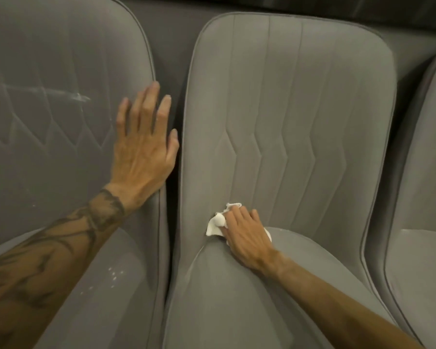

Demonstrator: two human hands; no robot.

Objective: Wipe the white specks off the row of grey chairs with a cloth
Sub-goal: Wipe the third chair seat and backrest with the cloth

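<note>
Grey chairs [300,71] stand side by side in the head view, the right chair [423,260] only partly visible. The right hand [247,235] holds a crumpled white cloth [215,224], fingers curled over it, pressing it into the crease where the middle chair [312,172] backrest meets its seat. The left hand [144,147] lies flat, fingers straight and spread, on the left chair [48,159] backrest edge. White specks [115,274] dot that chair's seat; white streaks [78,96] cross its backrest.

Indoor seating spot, exact type unclear. Middle chair [300,109]: grey fabric w/ zigzag-stitched back. Matching left chair [48,122] and right chair [428,197] sit tight beside it, in a row. Dark band [312,6] behind it.
</note>
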